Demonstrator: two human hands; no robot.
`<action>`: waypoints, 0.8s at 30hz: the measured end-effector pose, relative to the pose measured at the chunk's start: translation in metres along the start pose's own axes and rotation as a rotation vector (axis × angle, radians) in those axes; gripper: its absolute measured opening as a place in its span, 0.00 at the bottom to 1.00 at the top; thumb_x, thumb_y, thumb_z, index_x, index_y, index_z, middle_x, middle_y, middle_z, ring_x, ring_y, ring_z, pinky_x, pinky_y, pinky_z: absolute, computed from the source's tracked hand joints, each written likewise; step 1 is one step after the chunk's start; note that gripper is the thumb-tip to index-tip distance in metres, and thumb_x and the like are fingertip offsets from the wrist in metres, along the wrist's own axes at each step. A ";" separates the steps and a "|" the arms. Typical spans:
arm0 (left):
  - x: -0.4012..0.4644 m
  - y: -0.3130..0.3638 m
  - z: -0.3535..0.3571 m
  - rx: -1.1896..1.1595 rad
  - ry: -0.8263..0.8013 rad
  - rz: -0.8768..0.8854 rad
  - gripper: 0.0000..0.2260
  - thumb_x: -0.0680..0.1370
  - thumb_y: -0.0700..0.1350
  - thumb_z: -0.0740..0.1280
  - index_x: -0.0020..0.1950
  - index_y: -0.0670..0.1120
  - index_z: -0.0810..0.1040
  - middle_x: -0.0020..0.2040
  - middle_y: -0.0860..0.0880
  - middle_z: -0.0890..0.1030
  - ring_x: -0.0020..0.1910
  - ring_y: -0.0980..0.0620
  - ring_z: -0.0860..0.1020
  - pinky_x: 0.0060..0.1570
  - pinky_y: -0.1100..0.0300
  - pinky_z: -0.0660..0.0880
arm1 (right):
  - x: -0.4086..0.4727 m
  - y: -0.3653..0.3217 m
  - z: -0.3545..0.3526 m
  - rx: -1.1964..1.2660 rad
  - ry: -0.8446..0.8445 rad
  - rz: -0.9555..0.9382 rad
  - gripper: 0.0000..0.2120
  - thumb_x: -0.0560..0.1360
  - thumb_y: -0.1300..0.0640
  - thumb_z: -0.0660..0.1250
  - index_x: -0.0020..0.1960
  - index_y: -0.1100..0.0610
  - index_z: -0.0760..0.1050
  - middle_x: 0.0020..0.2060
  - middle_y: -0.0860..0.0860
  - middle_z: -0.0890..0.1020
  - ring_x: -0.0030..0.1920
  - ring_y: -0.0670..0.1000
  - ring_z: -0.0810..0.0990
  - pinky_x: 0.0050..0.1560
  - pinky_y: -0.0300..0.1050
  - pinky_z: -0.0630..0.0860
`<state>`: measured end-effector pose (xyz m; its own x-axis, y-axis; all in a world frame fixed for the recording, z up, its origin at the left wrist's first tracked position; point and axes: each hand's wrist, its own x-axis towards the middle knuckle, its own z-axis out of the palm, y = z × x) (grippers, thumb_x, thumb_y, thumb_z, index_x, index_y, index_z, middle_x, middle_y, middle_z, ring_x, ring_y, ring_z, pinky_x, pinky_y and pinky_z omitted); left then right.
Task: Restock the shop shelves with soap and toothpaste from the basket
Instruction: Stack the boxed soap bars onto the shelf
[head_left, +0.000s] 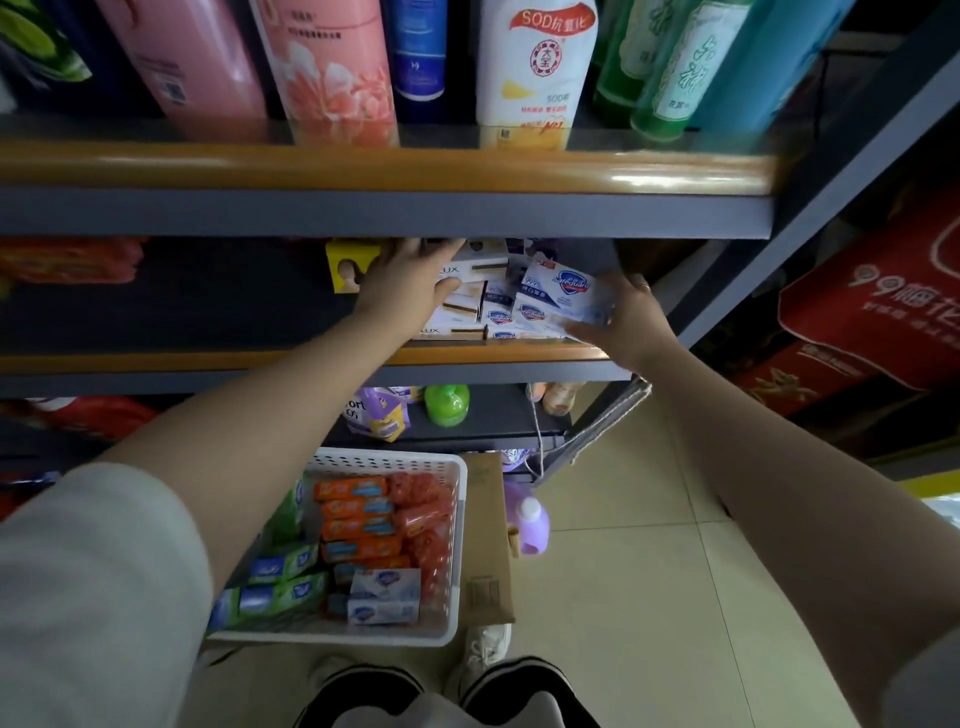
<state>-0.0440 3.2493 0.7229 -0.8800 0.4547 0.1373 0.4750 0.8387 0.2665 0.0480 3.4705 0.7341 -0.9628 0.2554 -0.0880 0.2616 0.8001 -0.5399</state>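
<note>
Right hand (631, 317) clasping 1 white-and-blue cardboard soap box (563, 293), left hand (410, 280) spread flat on white boxed soap stack (467, 304): risks toppling stack off near edge.

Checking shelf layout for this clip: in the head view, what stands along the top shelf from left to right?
Plain pink bottle → pink floral bottle → dark blue bottle → white SOD bottle → green glass bottles → light blue bottle. The dark items at the far left are too blurred to name.
</note>
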 end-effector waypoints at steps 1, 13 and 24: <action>0.002 -0.004 0.003 0.006 -0.032 0.009 0.23 0.78 0.48 0.63 0.73 0.55 0.62 0.75 0.42 0.59 0.66 0.37 0.68 0.52 0.45 0.75 | 0.003 0.000 0.002 0.015 -0.005 -0.002 0.31 0.71 0.51 0.71 0.70 0.56 0.63 0.68 0.57 0.68 0.67 0.58 0.67 0.64 0.48 0.69; -0.011 -0.035 0.018 -0.419 0.066 -0.181 0.16 0.72 0.44 0.72 0.57 0.43 0.72 0.62 0.42 0.72 0.60 0.40 0.73 0.58 0.45 0.73 | 0.015 -0.007 0.020 0.076 0.010 -0.027 0.30 0.74 0.57 0.69 0.71 0.56 0.60 0.70 0.58 0.62 0.67 0.58 0.68 0.68 0.48 0.67; -0.029 -0.027 0.038 -0.360 0.054 -0.291 0.33 0.74 0.42 0.70 0.74 0.49 0.56 0.51 0.38 0.82 0.46 0.41 0.82 0.45 0.44 0.80 | 0.025 -0.015 0.030 -0.080 0.012 -0.014 0.31 0.74 0.57 0.68 0.72 0.55 0.57 0.71 0.61 0.61 0.66 0.63 0.69 0.65 0.55 0.69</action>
<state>-0.0306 3.2250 0.6755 -0.9799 0.1917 0.0543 0.1842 0.7673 0.6143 0.0186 3.4490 0.7149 -0.9658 0.2497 -0.0703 0.2527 0.8446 -0.4721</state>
